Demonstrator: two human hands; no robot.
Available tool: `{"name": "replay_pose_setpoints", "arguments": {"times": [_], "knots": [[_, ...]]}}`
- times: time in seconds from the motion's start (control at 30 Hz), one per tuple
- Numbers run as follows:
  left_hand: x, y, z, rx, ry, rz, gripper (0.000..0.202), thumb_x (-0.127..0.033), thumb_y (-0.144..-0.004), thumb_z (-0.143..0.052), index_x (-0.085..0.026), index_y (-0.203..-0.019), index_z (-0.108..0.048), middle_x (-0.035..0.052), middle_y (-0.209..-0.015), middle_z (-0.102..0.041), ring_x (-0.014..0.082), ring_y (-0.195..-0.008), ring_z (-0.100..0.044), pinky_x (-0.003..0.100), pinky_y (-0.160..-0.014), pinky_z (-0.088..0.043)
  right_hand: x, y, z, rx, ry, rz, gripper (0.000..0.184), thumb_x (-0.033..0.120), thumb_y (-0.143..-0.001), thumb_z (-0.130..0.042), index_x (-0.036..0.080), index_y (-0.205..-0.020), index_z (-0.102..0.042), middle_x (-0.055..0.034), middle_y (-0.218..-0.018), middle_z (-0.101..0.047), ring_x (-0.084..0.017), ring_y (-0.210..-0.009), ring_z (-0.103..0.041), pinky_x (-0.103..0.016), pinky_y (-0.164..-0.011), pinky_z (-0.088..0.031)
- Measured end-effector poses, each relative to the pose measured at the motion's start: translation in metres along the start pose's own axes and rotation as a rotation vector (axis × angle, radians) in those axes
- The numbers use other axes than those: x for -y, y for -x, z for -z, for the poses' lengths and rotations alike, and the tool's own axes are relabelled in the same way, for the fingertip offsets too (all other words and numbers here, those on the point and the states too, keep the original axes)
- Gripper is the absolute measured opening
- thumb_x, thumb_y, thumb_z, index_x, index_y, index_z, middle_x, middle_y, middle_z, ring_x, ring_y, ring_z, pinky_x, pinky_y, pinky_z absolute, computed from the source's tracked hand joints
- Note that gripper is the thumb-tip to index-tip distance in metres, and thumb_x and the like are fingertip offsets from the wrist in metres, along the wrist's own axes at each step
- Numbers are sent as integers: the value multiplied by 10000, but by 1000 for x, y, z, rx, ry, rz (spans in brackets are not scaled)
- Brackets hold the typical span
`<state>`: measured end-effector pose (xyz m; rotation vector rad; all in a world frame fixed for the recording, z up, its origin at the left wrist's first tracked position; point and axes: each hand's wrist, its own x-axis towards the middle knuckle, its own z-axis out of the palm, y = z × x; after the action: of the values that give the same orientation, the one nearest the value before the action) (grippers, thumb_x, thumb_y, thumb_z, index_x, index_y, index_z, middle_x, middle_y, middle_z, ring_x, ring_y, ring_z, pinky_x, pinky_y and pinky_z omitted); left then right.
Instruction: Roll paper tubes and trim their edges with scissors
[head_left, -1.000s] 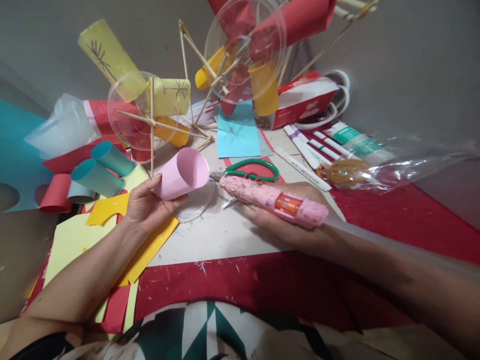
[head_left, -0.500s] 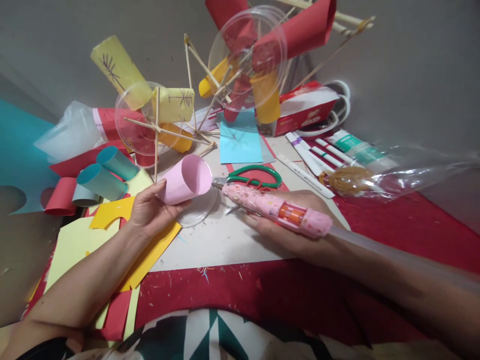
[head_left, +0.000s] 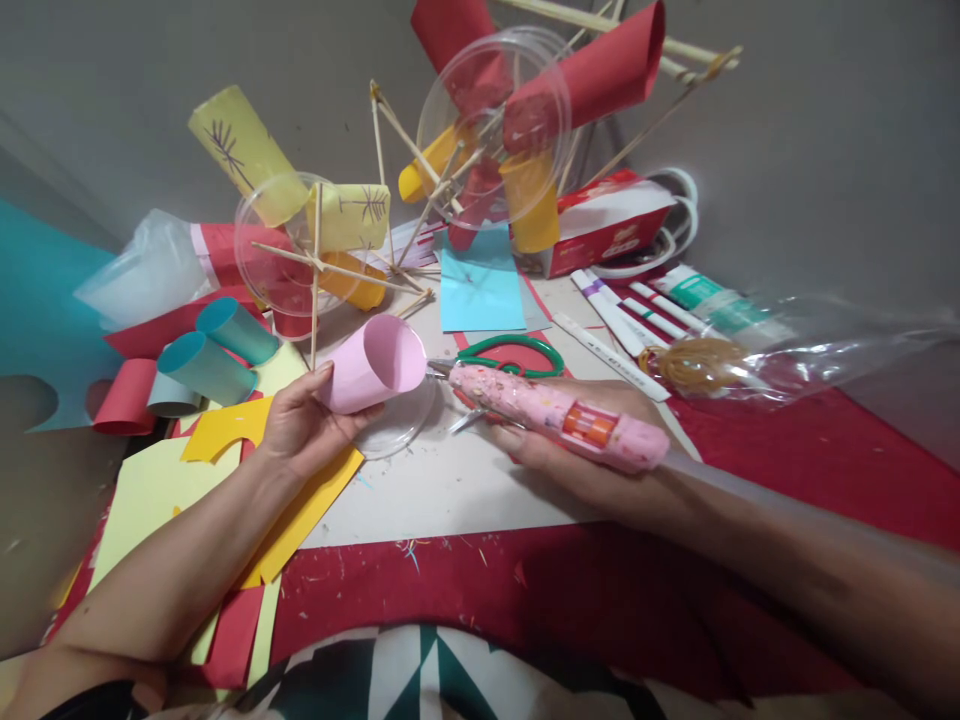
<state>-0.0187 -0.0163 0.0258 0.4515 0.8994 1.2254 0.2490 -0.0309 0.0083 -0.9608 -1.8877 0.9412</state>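
Note:
My left hand (head_left: 304, 425) is closed round a pink paper tube (head_left: 373, 364), holding it on its side with the open end facing right. My right hand (head_left: 592, 455) grips a pink glue gun (head_left: 559, 418); its metal tip points left, right at the tube's rim. A clear plastic lid (head_left: 401, 420) lies on the table just under the tube. Green-handled scissors (head_left: 510, 355) rest right behind the glue gun.
Two paper-tube-and-skewer wheels with clear lids stand behind: a yellow one (head_left: 300, 235) and a red and orange one (head_left: 499, 125). Teal tubes (head_left: 214, 350), coloured paper sheets (head_left: 300, 500), markers (head_left: 622, 320), a bag of rubber bands (head_left: 697, 362) and a red box (head_left: 611, 225) lie around.
The view has shifted down slightly. The glue gun's tip has edged closer to the tube's rim. Both hands keep their grips.

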Motion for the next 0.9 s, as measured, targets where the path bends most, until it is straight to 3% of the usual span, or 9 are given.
{"name": "replay_pose_setpoints", "arguments": {"times": [0.2, 0.4, 0.53, 0.7, 0.83, 0.9], "knots": [[0, 2, -2, -1, -3, -4, 234, -172, -735, -713, -193, -963, -664, 72, -979, -742, 249, -851, -730, 359, -643, -659, -4, -4, 0, -12, 37, -16, 309, 347, -900, -660, 289, -1189, -751, -22, -1107, -797, -257, -1015, -759, -378, -892, -629], [0, 2, -1, -12, 6, 3, 225, -150, -673, -753, -180, -850, -618, 68, -918, -744, 225, -821, -731, 333, -668, -662, -5, -3, 0, -17, -63, -45, 358, 318, -903, -679, 297, -1257, -726, -11, -1288, -735, -279, -1208, -690, -405, -1022, -602], [1, 1, 2, -13, -18, 5, 261, -150, -681, -751, -177, -899, -611, 84, -949, -742, 245, -859, -737, 319, -645, -657, -7, -2, -2, -20, -92, -40, 361, 315, -906, -683, 292, -1265, -724, -30, -1279, -737, -296, -1190, -699, -442, -1044, -592], [2, 1, 3, -7, -10, 9, 316, -148, -705, -733, -187, -995, -613, 82, -993, -732, 236, -899, -730, 321, -707, -655, -7, -2, -3, -34, -96, -39, 326, 318, -894, -692, 312, -1215, -751, -28, -1252, -750, -304, -1142, -723, -435, -957, -642], [1, 2, 2, -10, -16, 16, 327, -146, -712, -724, -185, -1020, -623, 84, -992, -724, 227, -877, -717, 330, -708, -654, -4, -2, -2, -1, -73, -6, 359, 292, -903, -680, 296, -1259, -732, -21, -1275, -738, -296, -1175, -707, -438, -1055, -588], [1, 2, 2, -15, -19, 14, 332, -143, -713, -722, -185, -1029, -629, 85, -999, -723, 234, -885, -714, 333, -701, -652, -4, -2, -2, -6, -62, -10, 333, 297, -910, -671, 294, -1236, -743, -15, -1255, -749, -295, -1164, -713, -424, -1033, -602]]}}
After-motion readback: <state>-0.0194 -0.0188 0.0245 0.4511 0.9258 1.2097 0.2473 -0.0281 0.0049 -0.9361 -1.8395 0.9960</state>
